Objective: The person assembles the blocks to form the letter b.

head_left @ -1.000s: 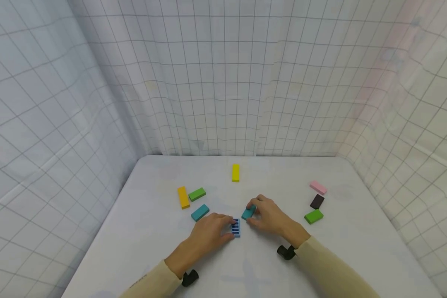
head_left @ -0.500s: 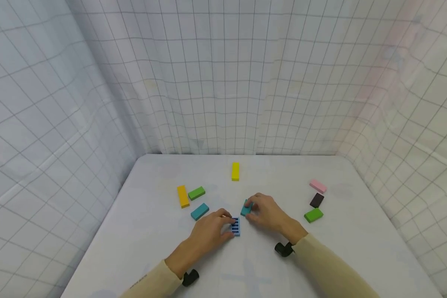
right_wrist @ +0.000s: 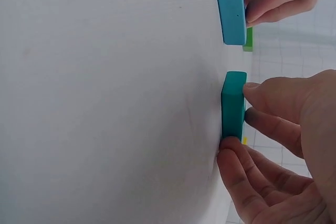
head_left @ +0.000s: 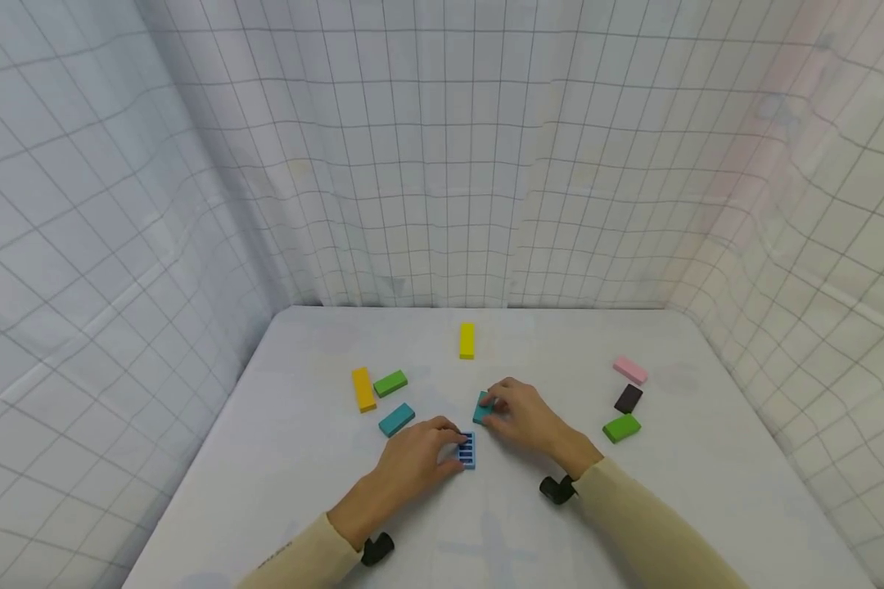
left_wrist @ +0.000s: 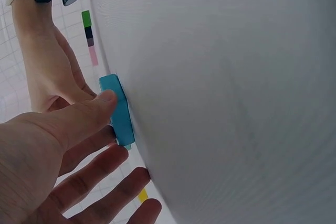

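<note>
Held teal block (right_wrist: 232,109) straighter, blue block (head_left: 468,451) unmoved

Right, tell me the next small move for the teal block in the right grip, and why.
Probably ease the teal block toward the slotted blue block with the right grip: it lies just beyond that block's far end, the right wrist view shows a gap between them, and the left grip holds the slotted one, which should limit shifting.

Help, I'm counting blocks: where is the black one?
In the head view, the black block lies on the right, between the pink block and a green block.
</note>
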### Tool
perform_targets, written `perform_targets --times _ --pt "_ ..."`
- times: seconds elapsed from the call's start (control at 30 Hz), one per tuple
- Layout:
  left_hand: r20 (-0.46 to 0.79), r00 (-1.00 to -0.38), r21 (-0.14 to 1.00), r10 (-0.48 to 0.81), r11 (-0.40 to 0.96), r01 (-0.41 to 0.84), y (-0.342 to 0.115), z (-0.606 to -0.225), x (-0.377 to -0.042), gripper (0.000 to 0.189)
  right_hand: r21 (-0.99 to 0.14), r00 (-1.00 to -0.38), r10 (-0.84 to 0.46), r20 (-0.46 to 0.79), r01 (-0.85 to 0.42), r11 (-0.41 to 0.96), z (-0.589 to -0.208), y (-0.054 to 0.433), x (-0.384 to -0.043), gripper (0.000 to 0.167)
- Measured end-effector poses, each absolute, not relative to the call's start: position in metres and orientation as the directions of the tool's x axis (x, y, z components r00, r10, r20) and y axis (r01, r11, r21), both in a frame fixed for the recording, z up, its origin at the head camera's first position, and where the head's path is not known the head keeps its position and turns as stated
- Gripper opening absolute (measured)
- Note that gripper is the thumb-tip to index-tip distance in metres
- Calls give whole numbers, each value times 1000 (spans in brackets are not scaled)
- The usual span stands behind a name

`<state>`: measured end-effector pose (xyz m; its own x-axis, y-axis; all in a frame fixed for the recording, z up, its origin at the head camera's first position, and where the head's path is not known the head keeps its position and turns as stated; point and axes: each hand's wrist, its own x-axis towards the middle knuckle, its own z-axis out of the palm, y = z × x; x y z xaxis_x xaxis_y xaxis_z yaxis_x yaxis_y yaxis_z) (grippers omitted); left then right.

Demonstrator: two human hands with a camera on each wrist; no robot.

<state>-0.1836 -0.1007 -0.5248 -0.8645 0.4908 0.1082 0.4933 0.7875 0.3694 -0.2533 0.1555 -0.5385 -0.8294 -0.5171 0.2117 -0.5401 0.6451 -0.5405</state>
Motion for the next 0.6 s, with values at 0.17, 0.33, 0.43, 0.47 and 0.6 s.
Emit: perform_targets --times 0.17,0.33,0.43,0.47,0.6 --pt "99 -868 372 487 791 486 -100 -523 -187 36 -552 -833 -513 209 -533 641 -537 156 -259 18" --pt "73 -872 365 483 801 474 -100 -525 -186 36 -568 -837 -514 189 -520 638 -540 153 -262 18" --pt "56 -879 367 474 809 459 -101 -526 -184 36 -568 -829 -525 193 -531 629 -542 152 -261 19" --pt "56 -880 368 472 810 458 -101 -527 -184 36 -573 -830 -523 193 -528 626 -542 152 -261 19" --pt "68 -881 364 468 811 458 -101 -529 -184 35 -578 -827 -523 205 -534 618 -542 150 -261 19"
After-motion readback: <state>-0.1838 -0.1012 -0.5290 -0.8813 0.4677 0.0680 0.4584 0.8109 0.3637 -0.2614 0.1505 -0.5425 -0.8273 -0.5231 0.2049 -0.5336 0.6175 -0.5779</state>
